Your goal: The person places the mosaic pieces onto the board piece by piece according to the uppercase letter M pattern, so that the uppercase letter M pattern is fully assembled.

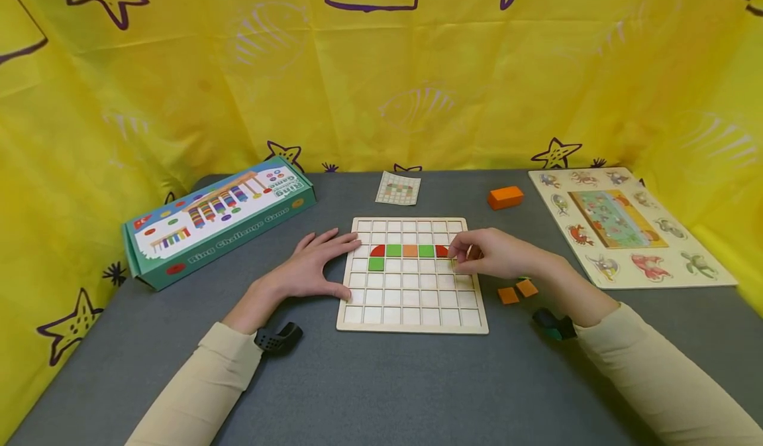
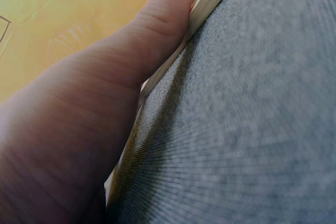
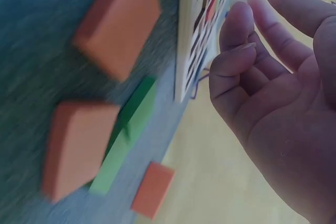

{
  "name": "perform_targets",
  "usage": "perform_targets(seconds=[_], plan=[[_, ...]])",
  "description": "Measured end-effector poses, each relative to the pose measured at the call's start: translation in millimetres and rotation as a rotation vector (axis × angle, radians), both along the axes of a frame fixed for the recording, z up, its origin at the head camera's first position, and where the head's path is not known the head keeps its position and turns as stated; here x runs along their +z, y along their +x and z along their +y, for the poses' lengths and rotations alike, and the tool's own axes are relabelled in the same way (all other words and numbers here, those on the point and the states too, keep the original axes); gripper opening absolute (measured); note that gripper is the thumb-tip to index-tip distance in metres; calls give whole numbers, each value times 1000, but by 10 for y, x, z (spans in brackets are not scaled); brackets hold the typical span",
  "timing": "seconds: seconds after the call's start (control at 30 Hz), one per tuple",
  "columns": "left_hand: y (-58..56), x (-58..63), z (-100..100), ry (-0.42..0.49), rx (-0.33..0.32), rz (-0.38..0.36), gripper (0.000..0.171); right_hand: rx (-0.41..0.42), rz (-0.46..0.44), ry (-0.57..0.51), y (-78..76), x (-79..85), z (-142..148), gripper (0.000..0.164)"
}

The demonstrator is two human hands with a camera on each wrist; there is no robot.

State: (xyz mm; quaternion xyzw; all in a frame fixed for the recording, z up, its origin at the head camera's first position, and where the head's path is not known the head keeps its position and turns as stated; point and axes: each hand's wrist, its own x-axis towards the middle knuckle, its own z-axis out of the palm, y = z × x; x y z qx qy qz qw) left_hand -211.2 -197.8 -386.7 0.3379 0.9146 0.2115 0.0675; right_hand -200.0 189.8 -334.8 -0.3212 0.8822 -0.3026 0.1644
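Observation:
A white gridded wooden board lies in the middle of the table. One row holds a red curved tile, a green tile, an orange tile, another green tile and a red tile; a further green tile sits one row nearer. My left hand rests at the board's left edge, fingers spread, thumb against the rim. Over the right edge, my right hand has its fingertips close to the right red tile. A gap shows between thumb and index finger, with nothing visible in it.
Orange tiles and green tiles lie beneath the right wrist. Behind the board are a pattern card and an orange block. A ring game box stands left; a sea-animal puzzle board lies right.

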Motion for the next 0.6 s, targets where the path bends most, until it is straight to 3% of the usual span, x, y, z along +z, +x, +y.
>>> perform_targets(seconds=[0.6], plan=[[-5, -3, -3, 4, 2, -7, 101, -34, -21, 3, 353, -114, 624, 25]])
